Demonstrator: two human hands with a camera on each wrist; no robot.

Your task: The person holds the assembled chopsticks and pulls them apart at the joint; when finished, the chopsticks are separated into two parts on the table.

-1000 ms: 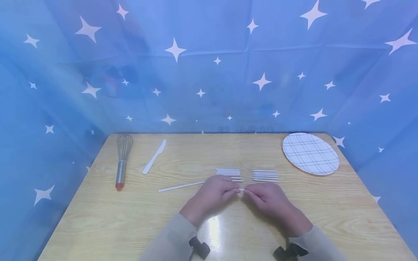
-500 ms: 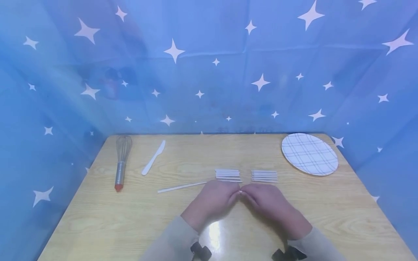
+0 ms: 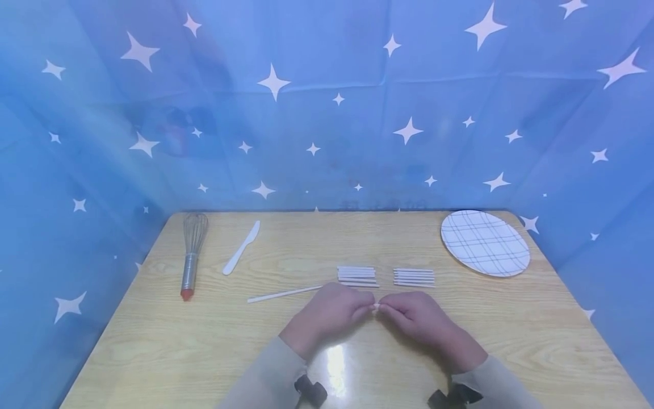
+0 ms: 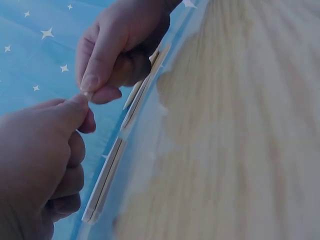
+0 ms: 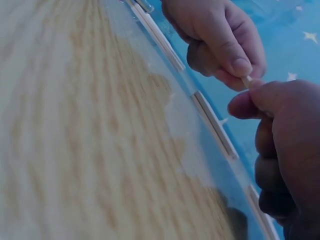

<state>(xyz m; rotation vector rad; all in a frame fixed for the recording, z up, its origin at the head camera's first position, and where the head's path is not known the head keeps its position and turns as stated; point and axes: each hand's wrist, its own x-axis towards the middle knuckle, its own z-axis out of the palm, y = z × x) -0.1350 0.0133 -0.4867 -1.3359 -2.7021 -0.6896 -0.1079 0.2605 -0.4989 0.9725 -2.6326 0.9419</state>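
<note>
My left hand [image 3: 332, 311] and right hand [image 3: 416, 315] meet just in front of the stick rows, fingertips almost touching. Each pinches the same thin white stick [image 5: 246, 81] between thumb and forefinger. Only a tiny bit of it shows between the fingertips; the rest is hidden inside the hands. Beyond the left hand lies a row of short white sticks [image 3: 356, 273], and beyond the right hand a second row [image 3: 414, 277]. A longer white stick [image 3: 281, 294] slants out to the left, its right end hidden behind the left hand.
On the wooden table [image 3: 179, 352], a whisk [image 3: 191, 255] lies at the far left with a white plastic knife [image 3: 242, 248] beside it. A white checked plate [image 3: 485, 243] lies at the far right. A blue star-patterned cloth [image 3: 327, 125] hangs behind the table.
Both hands closed in on each other, covering more of the pinched stick, then shifted slightly toward the person. The stick rows, longer stick, whisk, knife and plate have stayed in place.
</note>
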